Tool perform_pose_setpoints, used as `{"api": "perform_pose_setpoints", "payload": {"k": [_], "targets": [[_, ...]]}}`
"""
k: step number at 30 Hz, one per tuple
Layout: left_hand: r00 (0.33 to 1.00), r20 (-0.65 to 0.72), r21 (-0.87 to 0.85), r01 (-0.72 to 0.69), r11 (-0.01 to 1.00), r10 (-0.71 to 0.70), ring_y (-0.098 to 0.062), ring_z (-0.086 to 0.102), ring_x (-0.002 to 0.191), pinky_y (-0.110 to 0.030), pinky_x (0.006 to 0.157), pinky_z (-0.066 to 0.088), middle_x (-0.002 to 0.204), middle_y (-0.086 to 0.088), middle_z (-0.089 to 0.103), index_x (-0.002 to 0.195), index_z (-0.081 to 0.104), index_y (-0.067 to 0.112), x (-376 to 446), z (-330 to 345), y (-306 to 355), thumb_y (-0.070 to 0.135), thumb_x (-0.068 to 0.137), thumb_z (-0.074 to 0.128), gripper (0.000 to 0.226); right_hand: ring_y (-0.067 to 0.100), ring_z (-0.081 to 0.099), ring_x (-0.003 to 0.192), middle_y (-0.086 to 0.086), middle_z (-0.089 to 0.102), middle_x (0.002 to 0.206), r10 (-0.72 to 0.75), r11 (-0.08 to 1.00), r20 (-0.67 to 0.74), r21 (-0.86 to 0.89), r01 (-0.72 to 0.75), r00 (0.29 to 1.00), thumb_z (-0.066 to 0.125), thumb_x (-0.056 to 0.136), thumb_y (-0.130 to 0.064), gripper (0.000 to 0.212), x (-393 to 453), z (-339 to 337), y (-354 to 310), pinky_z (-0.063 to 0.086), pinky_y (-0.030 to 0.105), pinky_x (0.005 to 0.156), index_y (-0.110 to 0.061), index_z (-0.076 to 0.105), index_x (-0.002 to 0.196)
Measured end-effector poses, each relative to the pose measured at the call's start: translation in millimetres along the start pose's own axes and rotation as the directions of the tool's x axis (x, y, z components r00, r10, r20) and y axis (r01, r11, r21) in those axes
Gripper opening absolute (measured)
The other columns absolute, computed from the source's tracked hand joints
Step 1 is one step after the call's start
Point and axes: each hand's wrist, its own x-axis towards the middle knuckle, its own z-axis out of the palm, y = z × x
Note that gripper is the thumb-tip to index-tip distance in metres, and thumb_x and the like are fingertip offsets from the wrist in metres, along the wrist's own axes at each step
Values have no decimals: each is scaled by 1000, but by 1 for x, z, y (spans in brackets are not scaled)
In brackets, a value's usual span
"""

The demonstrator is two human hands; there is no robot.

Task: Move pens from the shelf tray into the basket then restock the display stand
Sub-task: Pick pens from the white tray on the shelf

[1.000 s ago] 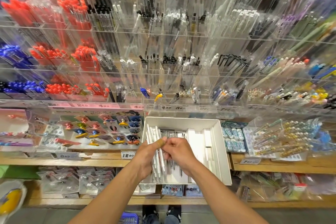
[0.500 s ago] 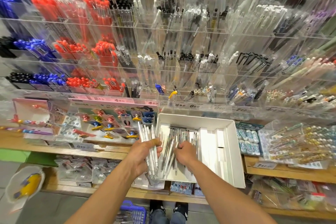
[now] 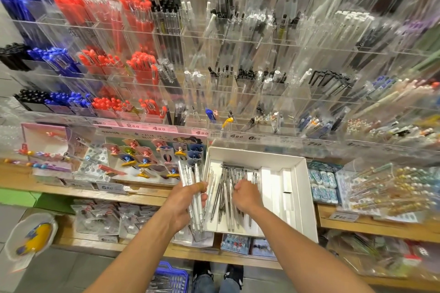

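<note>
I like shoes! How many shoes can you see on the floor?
2. The left shoe and the right shoe sit side by side at the bottom, right of the blue basket. Trouser legs hide part of each.

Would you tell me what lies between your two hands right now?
In the head view, loose silver pens in the white tray lie between the left hand, gripping a white pen bundle, and the right hand.
</note>
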Motion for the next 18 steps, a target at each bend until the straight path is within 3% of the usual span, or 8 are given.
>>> {"api": "perform_pose_setpoints", "payload": {"k": [2,4,7,11,15,18], "targets": [[1000,5,-8,-5,1000,5,-17,57,59,-27,50,50,73,-8,62,106,64,-2,-1,-1,-1,1,91,63,15,11,46,54,-2,46,65,27,996,101,-92,-18,995,56,95,-16,38,-4,8,5,53,29,72,-18,38,63],[1000,3,-14,-5,1000,5,-16,57,57,-26,48,50,70,-7,63,103,64,-2,-2,-2,-2,0,92,61,12,15,52,61,0,52,72,19,990,105,-141,-4,994,58,96,-22,34,-7,17,7,54,30,82,-17,42,67],[1000,3,-23,-3,1000,3,-15,56,55,-25,47,50,65,-5,65,105,64,-1,-5,-6,-5,-1,92,59,14,15,59,68,0,58,78,22,982,47,-190,-13,999,54,97,-12,11,-9,25,6,54,27,69,-10,57,87],[1000,-3,-31,13,999,-13,-17,55,56,-28,51,50,67,-7,61,115,63,-2,-8,-13,-9,-1,93,58,23,11,59,64,-2,58,74,40,976,14,-213,-36,999,54,96,-9,10,-8,28,2,50,23,57,-7,63,98],[1000,-18,-6,21,1000,-21,-21,53,57,-33,58,46,68,-11,57,110,62,-4,-7,-20,-13,1,93,57,18,7,52,58,-3,54,70,34,974,-20,-225,-38,999,52,96,-9,19,-4,24,-6,39,19,47,-13,55,78],[999,-21,-13,27,1000,-27,-19,54,57,-32,56,47,67,-10,58,103,62,-1,-8,-21,-17,2,94,56,12,9,51,58,-2,53,68,43,976,-28,-213,-48,999,49,95,-5,30,-5,15,-2,41,22,52,-15,47,67]]}}
